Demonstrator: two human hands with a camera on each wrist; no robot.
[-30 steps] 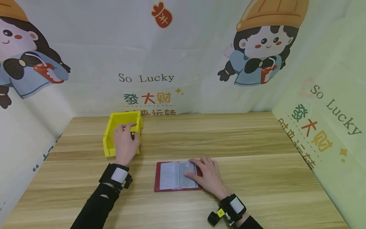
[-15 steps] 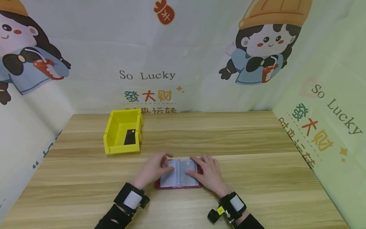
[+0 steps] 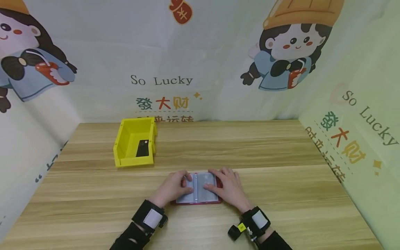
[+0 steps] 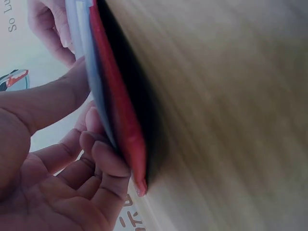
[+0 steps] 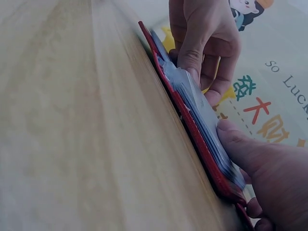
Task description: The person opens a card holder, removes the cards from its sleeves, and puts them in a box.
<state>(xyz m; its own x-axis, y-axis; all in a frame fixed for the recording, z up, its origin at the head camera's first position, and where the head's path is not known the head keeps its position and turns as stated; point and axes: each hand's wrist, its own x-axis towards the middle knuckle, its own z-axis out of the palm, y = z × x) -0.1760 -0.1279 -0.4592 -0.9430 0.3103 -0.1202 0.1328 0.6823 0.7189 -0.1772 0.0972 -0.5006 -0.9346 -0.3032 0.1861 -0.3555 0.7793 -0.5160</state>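
Observation:
A small card holder (image 3: pixel 207 187) with a red cover and clear plastic sleeves lies spread on the table. My left hand (image 3: pixel 173 187) is at its left half. The left thumb touches the sleeve, and curled fingertips (image 4: pixel 110 159) meet the sleeve's edge in the left wrist view. My right hand (image 3: pixel 229 187) grips the right side, its thumb (image 5: pixel 236 137) on the stacked sleeves and other fingers at the cover's outer edge. Through the right wrist view the sleeves (image 5: pixel 202 115) show as a layered stack above the red cover. No loose card shows in either hand.
At the back left stands a yellow bin (image 3: pixel 118 156) with a black card (image 3: pixel 142 148) inside near its right wall. The wood table (image 3: pixel 281 156) is enclosed by a printed backdrop (image 3: pixel 218 69) at its back and sides.
My left hand has left the yellow bin and come right and nearer to the card holder's left half, uncovering the black card in the bin. The right hand has stayed put.

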